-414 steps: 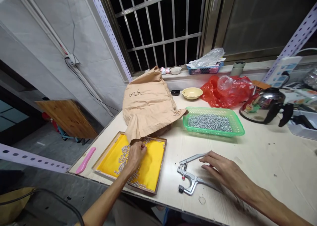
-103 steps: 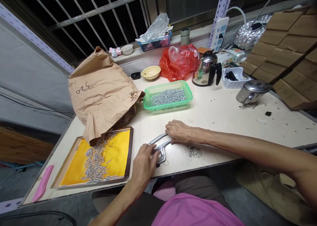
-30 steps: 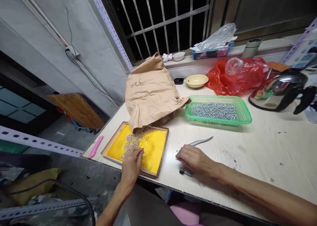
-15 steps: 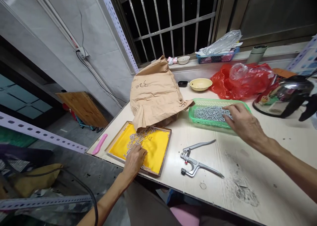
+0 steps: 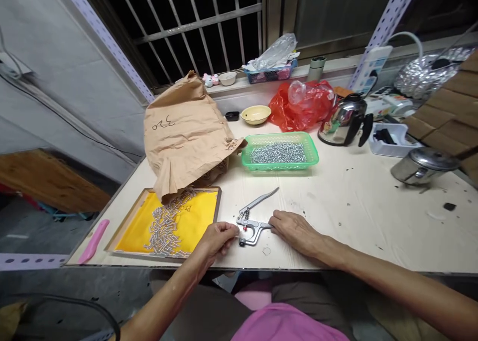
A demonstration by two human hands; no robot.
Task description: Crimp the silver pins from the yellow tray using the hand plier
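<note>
Grey metal snap pliers (image 5: 256, 235) lie on the table with their handles spread apart and a small spring between them. My right hand (image 5: 295, 230) is closed over the end of the lower handle. Beside the plier head, my left hand (image 5: 219, 237) is in a pinch, its thumb and forefinger at the jaw; whatever is between the fingertips is too small to make out. To its left sits a shallow tray (image 5: 217, 209) with a yellow lining (image 5: 196, 216), holding a pile of small silvery metal pieces (image 5: 164, 234).
A green basket (image 5: 311, 154) of small metal pieces stands behind the pliers. A brown paper bag (image 5: 186, 142) overhangs the tray's back edge. A pink-handled tool (image 5: 93, 241) lies at left. Farther back are a yellow dish (image 5: 256, 114), red plastic bag (image 5: 304, 107) and kettle (image 5: 343, 122).
My right hand has left the green basket and come down onto the plier handle. My left hand has moved right, from the tray's pile to the plier head. The view has turned right.
</note>
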